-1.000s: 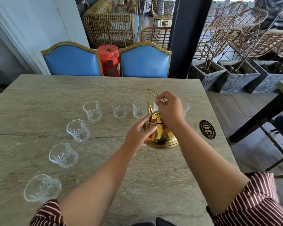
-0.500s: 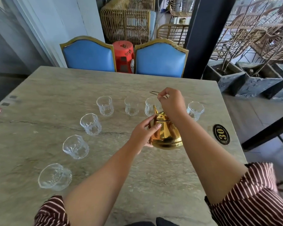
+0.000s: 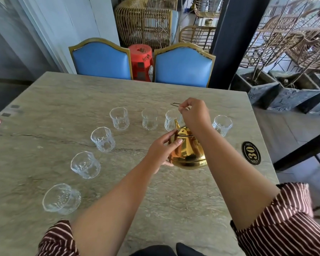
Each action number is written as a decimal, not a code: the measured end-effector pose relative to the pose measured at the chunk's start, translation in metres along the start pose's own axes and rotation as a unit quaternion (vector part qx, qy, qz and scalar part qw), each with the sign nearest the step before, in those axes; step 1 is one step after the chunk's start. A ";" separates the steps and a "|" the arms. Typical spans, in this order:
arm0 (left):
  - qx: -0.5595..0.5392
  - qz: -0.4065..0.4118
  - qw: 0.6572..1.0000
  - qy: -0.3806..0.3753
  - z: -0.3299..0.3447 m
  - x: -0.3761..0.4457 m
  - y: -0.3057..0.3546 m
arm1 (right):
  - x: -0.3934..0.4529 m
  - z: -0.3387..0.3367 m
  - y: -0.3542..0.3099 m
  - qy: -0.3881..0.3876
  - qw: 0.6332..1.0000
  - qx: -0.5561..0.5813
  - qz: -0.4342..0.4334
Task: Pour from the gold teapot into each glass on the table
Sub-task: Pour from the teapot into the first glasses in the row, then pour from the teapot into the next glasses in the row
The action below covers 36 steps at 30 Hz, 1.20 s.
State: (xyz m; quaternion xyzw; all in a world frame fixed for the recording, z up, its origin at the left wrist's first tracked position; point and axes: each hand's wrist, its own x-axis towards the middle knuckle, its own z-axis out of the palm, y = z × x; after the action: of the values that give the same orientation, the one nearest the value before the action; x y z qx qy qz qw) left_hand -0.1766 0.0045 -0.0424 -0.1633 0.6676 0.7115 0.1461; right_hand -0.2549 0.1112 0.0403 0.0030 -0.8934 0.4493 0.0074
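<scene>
Plainly, the risk lies in a lightly held pot among close-set glassware. Seven glasses curve across the desk [image 3: 44,111]: the nearest-left glass [image 3: 61,198] sits close to the near edge by the striped sleeve, then three more climb away, and a far row runs rightward to the last glass [image 3: 222,125]. All look empty, so pouring seems not yet begun.

The left hand [image 3: 161,152] is spread against the side of the teapot [image 3: 187,154], fingertips [image 3: 179,140] touching the lid area; it steadies rather than grips. The right hand [image 3: 195,115] pinches the thin wire handle [image 3: 175,104] between finger and thumb. The teapot sits mid-desk, right of centre, spout [image 3: 176,123] pointing at the third far glass [image 3: 171,120], which stands just beyond it.

A pinch on a thin handle could let the pot swing or tip when lifted, spilling early or knocking that glass. The lid may slip if the left hand leaves. A forearm sweeping left could clip the near glasses.

Open room lies at the desk's far half and its near middle; the right edge, by the number plaque [image 3: 251,153], is near.
</scene>
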 end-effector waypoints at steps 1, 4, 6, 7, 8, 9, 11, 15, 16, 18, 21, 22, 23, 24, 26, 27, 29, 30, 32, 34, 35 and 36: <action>0.001 0.000 1.000 0.001 0.000 0.000 0.000 | 0.000 0.000 0.000 0.000 1.000 0.000 0.000; 0.000 -0.002 1.000 0.000 0.000 0.000 -0.001 | 0.000 0.001 0.000 0.002 1.000 -0.003 -0.002; 0.000 -0.003 1.000 0.000 -0.001 0.000 -0.001 | 0.000 0.001 0.000 0.003 1.000 -0.005 -0.002; 0.000 -0.002 1.000 -0.001 -0.001 0.000 -0.001 | 0.000 0.000 0.000 0.004 1.000 -0.005 -0.003; -0.001 -0.002 1.000 -0.002 -0.001 0.000 -0.001 | 0.000 0.000 0.000 0.005 1.000 -0.006 -0.004; -0.001 -0.003 1.000 -0.003 -0.001 0.000 -0.001 | 0.000 0.000 0.000 0.007 1.000 -0.007 -0.004; -0.002 -0.004 1.000 -0.004 -0.001 0.001 0.000 | 0.000 -0.001 0.000 0.008 1.000 -0.009 -0.004; -0.001 -0.002 1.000 -0.005 0.000 0.001 0.001 | 0.001 -0.003 0.000 0.007 1.000 -0.017 -0.005; -0.001 0.000 1.000 -0.006 0.000 0.001 0.001 | 0.001 -0.004 0.000 0.006 1.000 -0.018 -0.006; -0.002 0.002 1.000 -0.007 0.001 0.000 0.001 | 0.001 -0.005 0.000 0.004 1.000 -0.020 -0.009; -0.002 0.003 1.000 -0.008 0.001 0.000 0.002 | 0.002 -0.006 -0.001 0.003 1.000 -0.023 -0.008; -0.002 0.004 1.000 -0.008 0.001 0.000 0.002 | 0.003 -0.006 -0.001 0.003 1.000 -0.024 -0.009; -0.002 0.005 1.000 -0.007 0.001 0.000 0.003 | 0.003 -0.006 -0.001 0.002 1.000 -0.024 -0.009; -0.003 0.005 1.000 -0.007 0.001 0.000 0.003 | 0.004 -0.006 -0.001 0.000 1.000 -0.023 -0.010; -0.004 0.005 1.000 -0.006 0.001 -0.001 0.004 | 0.004 -0.006 -0.002 -0.001 1.000 -0.021 -0.010; -0.005 0.003 1.000 -0.006 0.001 -0.001 0.004 | 0.004 -0.006 -0.003 -0.002 1.000 -0.022 -0.010; -0.007 0.001 1.000 -0.006 0.001 -0.001 0.004 | 0.004 -0.006 -0.004 -0.005 1.000 -0.022 -0.009; -0.008 0.000 1.000 -0.006 0.001 -0.001 0.004 | 0.004 -0.006 -0.004 -0.006 1.000 -0.021 -0.009; -0.007 -0.001 1.000 -0.005 0.000 -0.001 0.004 | 0.004 -0.005 -0.004 -0.008 1.000 -0.021 -0.010; -0.005 -0.001 1.000 -0.006 0.000 -0.001 0.004 | 0.005 -0.005 -0.004 -0.010 1.000 -0.020 -0.010; -0.005 -0.001 1.000 -0.007 -0.001 -0.001 0.004 | 0.004 -0.005 -0.004 -0.010 1.000 -0.019 -0.010; -0.005 0.000 1.000 -0.008 -0.001 -0.001 0.004 | 0.004 -0.005 -0.004 -0.011 1.000 -0.018 -0.010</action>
State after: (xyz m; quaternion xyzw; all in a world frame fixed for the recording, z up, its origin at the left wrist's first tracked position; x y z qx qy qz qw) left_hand -0.1771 0.0034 -0.0386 -0.1583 0.6627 0.7162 0.1509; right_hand -0.2587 0.1125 0.0469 0.0166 -0.9015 0.4325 0.0021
